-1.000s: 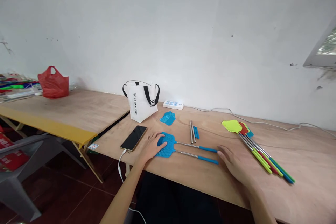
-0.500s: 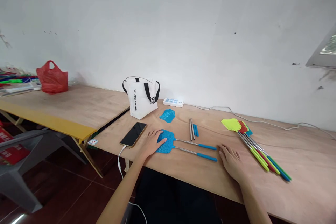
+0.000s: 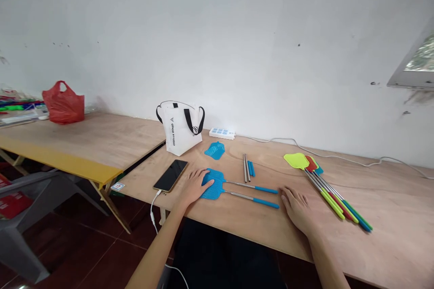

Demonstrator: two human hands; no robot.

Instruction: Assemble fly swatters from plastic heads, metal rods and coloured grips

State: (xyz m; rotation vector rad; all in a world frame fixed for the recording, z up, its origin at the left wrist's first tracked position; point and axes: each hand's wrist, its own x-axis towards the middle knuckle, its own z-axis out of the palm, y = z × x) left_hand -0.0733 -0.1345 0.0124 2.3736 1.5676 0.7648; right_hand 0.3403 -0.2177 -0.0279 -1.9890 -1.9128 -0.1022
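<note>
Two blue fly swatters [image 3: 214, 188] lie side by side on the wooden table, metal shafts and blue grips pointing right. My left hand [image 3: 195, 186] rests open at their heads, its fingers touching the mesh edge. Just past the grip ends, my right hand [image 3: 295, 205] lies open on the tabletop, holding nothing. Behind the swatters are loose metal tubes [image 3: 246, 168] and short blue grips [image 3: 251, 169]. A separate blue swatter head [image 3: 215, 150] sits farther back. To the right, several finished-looking swatters with a yellow head [image 3: 296, 160] in front are fanned in a pile.
A charging phone [image 3: 171, 175] lies left of my left hand, its white cable [image 3: 152, 214] hanging off the edge. Behind it stand a white bag [image 3: 182, 131] and a power strip [image 3: 222, 133]. A red plastic bag [image 3: 64, 104] is on the adjoining table [image 3: 101, 137].
The camera view has shifted slightly. Both hands and the swatters stay in place.
</note>
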